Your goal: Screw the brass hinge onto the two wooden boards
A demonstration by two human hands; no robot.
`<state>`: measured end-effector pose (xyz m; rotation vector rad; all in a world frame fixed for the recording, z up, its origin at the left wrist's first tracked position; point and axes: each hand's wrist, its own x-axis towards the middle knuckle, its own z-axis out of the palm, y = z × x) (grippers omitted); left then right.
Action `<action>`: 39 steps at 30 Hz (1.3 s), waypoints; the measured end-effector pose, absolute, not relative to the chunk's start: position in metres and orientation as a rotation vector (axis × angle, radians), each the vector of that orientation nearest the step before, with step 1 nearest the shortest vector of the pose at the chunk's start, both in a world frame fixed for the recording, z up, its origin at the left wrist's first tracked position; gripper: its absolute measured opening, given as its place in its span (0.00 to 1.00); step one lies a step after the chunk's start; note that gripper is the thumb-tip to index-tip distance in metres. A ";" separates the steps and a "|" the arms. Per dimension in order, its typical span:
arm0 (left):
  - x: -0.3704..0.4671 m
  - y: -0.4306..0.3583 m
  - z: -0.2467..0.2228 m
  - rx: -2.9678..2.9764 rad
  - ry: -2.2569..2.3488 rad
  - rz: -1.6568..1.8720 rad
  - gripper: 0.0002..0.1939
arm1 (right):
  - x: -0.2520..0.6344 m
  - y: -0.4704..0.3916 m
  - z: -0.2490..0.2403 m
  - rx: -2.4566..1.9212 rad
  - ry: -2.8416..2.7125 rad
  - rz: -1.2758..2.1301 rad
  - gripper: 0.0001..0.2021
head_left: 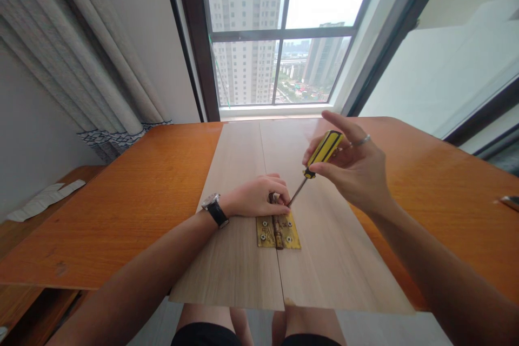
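Note:
A brass-coloured hinge [266, 232] lies across the seam between two pale wooden boards [239, 270], with several screws showing in its lower part. My right hand [359, 165] grips a yellow-and-black screwdriver [325, 150] by its handle, the index finger raised off it. Its shaft slants down and left to the hinge's upper right. There, my left hand [263, 194] rests over the top of the hinge. Its thumb and finger are pinched together at the screwdriver's tip, and whatever is between them is hidden. The hand also covers the hinge's upper end.
Under the boards is an orange-brown wooden table [162, 173]. A shiny metal object [511, 201] lies at its right edge. A grey curtain [101, 54] hangs at the left, and a window [279, 32] stands behind the table. White strips [46, 200] lie on a lower surface at left.

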<state>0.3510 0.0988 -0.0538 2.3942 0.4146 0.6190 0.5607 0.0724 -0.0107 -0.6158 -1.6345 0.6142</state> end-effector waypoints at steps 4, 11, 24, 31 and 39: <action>0.352 0.099 -0.053 2.387 0.432 0.629 0.09 | 0.561 0.072 -0.012 -0.593 -1.628 0.700 0.29; 0.353 0.098 -0.054 2.370 0.459 0.645 0.11 | 0.565 0.077 -0.015 -0.520 -1.622 0.841 0.28; 0.351 0.099 -0.050 2.389 0.392 0.557 0.07 | 0.565 0.078 -0.016 -0.648 -1.698 0.498 0.28; 0.352 0.104 -0.055 2.328 0.447 0.580 0.09 | 0.562 0.078 -0.015 -0.633 -1.631 0.552 0.37; 0.350 0.100 -0.046 2.374 0.406 0.488 0.08 | 0.563 0.076 -0.014 -0.596 -1.647 0.666 0.27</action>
